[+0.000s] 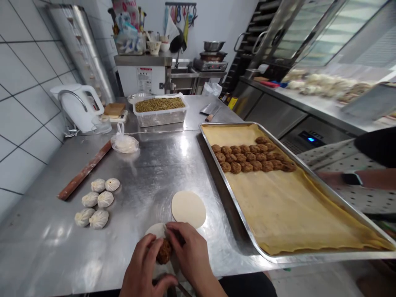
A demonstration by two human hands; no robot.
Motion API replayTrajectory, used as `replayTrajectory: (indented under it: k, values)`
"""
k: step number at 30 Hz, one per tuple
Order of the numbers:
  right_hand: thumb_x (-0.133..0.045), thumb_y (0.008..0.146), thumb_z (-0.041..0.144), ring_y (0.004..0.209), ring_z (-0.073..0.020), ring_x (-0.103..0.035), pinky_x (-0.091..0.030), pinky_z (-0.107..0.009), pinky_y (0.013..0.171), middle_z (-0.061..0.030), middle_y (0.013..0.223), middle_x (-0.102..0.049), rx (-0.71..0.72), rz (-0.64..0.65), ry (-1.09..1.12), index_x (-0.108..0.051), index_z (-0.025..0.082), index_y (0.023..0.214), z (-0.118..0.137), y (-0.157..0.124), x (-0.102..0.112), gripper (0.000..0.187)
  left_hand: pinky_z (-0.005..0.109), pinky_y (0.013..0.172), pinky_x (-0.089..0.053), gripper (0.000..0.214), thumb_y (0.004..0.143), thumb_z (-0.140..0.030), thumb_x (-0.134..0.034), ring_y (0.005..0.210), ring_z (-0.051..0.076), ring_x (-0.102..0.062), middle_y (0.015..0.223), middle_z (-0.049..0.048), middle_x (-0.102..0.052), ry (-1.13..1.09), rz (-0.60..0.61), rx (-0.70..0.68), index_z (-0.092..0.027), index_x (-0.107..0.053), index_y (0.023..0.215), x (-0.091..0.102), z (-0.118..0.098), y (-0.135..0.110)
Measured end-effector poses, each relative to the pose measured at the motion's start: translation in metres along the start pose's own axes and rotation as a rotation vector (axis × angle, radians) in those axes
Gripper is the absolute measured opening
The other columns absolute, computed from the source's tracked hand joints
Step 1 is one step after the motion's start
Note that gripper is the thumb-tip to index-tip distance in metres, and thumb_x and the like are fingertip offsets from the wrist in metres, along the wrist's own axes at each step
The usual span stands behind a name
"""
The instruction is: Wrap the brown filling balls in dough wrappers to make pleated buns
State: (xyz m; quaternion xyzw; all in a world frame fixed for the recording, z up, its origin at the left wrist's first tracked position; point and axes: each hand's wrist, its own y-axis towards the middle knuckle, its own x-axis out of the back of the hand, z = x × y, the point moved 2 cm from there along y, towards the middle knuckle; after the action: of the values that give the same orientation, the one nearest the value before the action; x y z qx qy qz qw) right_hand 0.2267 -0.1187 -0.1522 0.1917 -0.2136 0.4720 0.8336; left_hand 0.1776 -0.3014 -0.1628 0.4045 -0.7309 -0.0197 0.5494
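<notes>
Near the table's front edge, a round dough wrapper [157, 229] with a brown filling ball [164, 251] on it is between my hands. My left hand [140, 264] curls round the left side, its fingertips at the wrapper's edge and against the ball. On the far right side, my right hand [190, 255] pinches the wrapper's rim between thumb and fingers. The lower part of the wrapper is partly hidden by my hands. Just beyond my right hand lies another flat dough wrapper [188, 209]. Several pleated buns [105, 199] sit in two columns to the left.
A large metal tray [244, 214], lined with yellowish cloth, holds rows of filling balls [246, 166] on the right. A rolling pin [85, 171], a tied plastic bag [124, 143] and a tub of chopped green filling [161, 117] lie farther back. At right stands another person [368, 180].
</notes>
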Motion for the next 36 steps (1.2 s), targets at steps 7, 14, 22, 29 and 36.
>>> replayTrajectory:
  k: [7, 14, 22, 29, 36]
  values:
    - [-0.059, 0.100, 0.022, 0.096, -0.0208, -0.073, -0.056, -0.032, 0.088, -0.0020, 0.101, -0.077, 0.022, 0.073, 0.235, -0.075, 0.027, 0.103, 0.014, 0.014, -0.001, 0.017, 0.035, 0.095, -0.061, 0.037, 0.105, -0.015, -0.042, 0.112, 0.020, -0.070, 0.118, 0.0059, -0.075, -0.228, 0.084, 0.146, -0.027, -0.069, 0.126, 0.021, 0.022, 0.036]
    - [-0.056, 0.102, 0.020, 0.100, -0.0193, -0.070, -0.056, -0.031, 0.090, -0.0042, 0.105, -0.072, 0.118, -0.004, 0.306, -0.070, 0.026, 0.109, 0.015, -0.006, 0.000, 0.017, 0.039, 0.094, -0.058, 0.018, 0.103, -0.032, -0.060, 0.107, 0.022, -0.065, 0.105, 0.0029, -0.074, -0.389, 0.274, 0.256, -0.030, -0.075, 0.110, 0.011, 0.032, 0.065]
    - [-0.058, 0.101, 0.022, 0.103, -0.0237, -0.067, -0.055, -0.037, 0.091, -0.0083, 0.108, -0.069, 0.095, -0.053, 0.157, -0.069, 0.023, 0.107, 0.014, -0.022, -0.006, 0.013, 0.032, 0.085, -0.055, 0.016, 0.104, -0.025, -0.055, 0.098, 0.019, -0.064, 0.102, 0.0053, -0.067, -0.422, 0.190, 0.181, -0.026, -0.071, 0.105, 0.022, 0.005, 0.043]
    - [-0.047, 0.108, 0.026, 0.098, -0.0204, -0.067, -0.054, -0.033, 0.090, -0.0063, 0.103, -0.069, 0.099, 0.121, 0.324, -0.070, 0.024, 0.100, 0.027, -0.020, 0.004, 0.025, 0.032, 0.088, -0.057, 0.029, 0.105, -0.020, -0.052, 0.100, 0.019, -0.066, 0.107, 0.0067, -0.070, -0.381, 0.140, 0.096, -0.026, -0.064, 0.131, 0.014, 0.005, 0.037]
    - [-0.059, 0.103, 0.032, 0.093, -0.0213, -0.069, -0.055, -0.032, 0.084, -0.0059, 0.097, -0.071, -0.037, 0.015, 0.340, -0.071, 0.022, 0.092, 0.016, -0.023, 0.006, 0.018, 0.030, 0.082, -0.057, 0.020, 0.103, -0.015, -0.052, 0.091, 0.018, -0.066, 0.096, 0.0049, -0.069, -0.370, 0.108, 0.028, -0.023, -0.069, 0.106, 0.015, 0.004, 0.041]
